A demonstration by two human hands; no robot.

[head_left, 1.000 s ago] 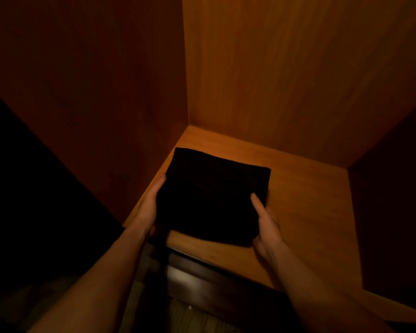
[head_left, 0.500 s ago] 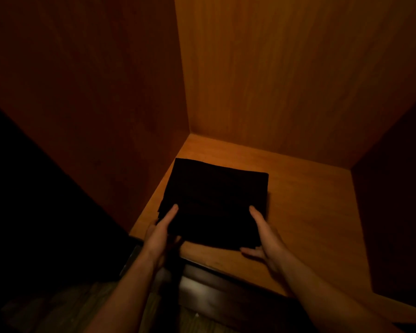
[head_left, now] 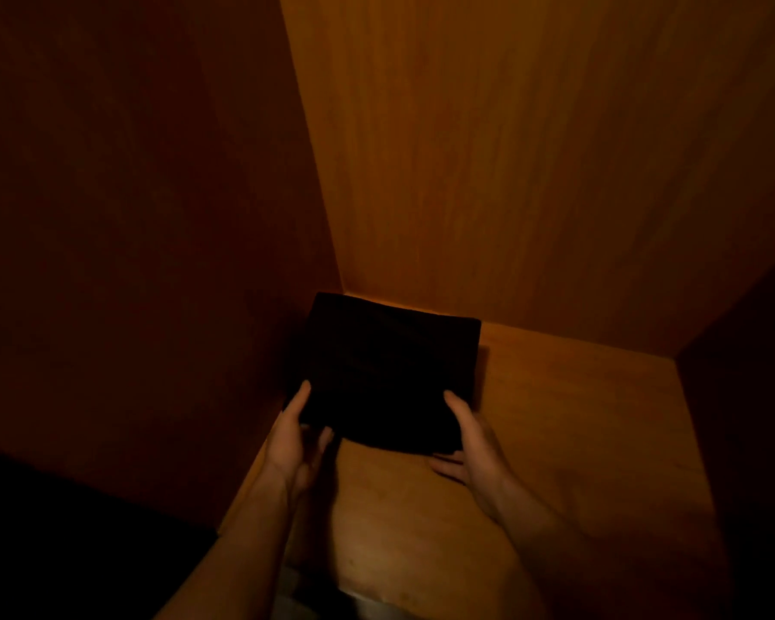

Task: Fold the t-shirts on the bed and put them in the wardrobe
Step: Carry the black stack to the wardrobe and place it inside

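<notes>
The left hand [head_left: 292, 445] clasps the near left corner of the folded black t-shirt [head_left: 383, 373], thumb on top and fingers curled under the edge, its forearm running down to 7 o'clock. The right hand [head_left: 473, 445] grips the near right corner the same way, thumb laid along the top and fingers spread beneath, forearm trailing to 5 o'clock. Both wrists are level and the palms face each other across the cloth. The t-shirt sits at the centre of the view, in the far left corner of the wardrobe shelf [head_left: 578, 440]; its left edge lies against or just beside the dark left wall [head_left: 153, 261], and its far edge is close to the lit back panel [head_left: 533, 172] at 12 o'clock, though the dimness hides whether they touch. From 2 to 4 o'clock the shelf board is bare out to the shadowed right wall [head_left: 748, 373]. The strip of shelf between the t-shirt's near edge and the shelf front at 6 o'clock is bare as well.
</notes>
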